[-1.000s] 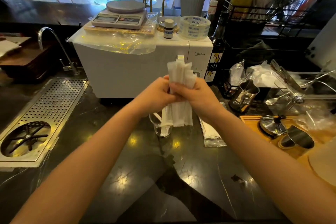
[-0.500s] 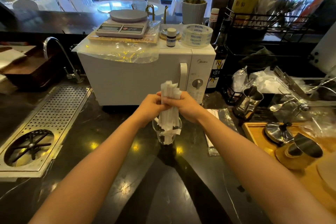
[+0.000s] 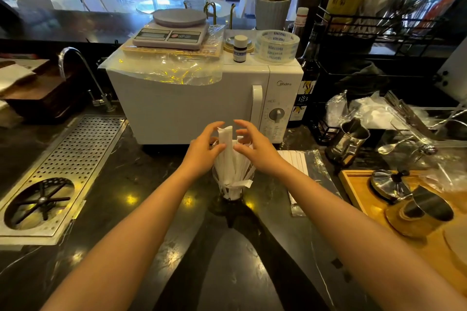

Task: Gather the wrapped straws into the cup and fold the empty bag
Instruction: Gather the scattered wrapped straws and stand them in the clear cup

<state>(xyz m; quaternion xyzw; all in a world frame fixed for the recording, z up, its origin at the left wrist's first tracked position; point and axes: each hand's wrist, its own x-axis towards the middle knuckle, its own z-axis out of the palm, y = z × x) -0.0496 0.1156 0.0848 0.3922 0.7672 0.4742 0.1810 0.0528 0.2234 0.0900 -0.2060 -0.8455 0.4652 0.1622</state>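
Note:
A bunch of white paper-wrapped straws [image 3: 231,159] stands upright in a clear glass cup [image 3: 231,190] on the dark counter, in front of the microwave. My left hand [image 3: 202,151] is at the bunch's left side and my right hand [image 3: 255,150] at its right side. The fingers of both hands are spread apart around the straw tops, thumbs close to the wrappers, with no firm grip. A clear plastic bag [image 3: 307,174] lies flat on the counter to the right of the cup, and several wrapped straws show inside it.
A white microwave [image 3: 192,106] stands right behind the cup. A perforated steel drain tray [image 3: 63,164] lies at the left. At the right stand a metal jug [image 3: 350,140], a wooden tray [image 3: 353,189] with steel cups, and loose spoons and bags.
Both hands held the straw bunch high, lowered it into the cup, and have now opened their fingers around it. The straws stand in the cup.

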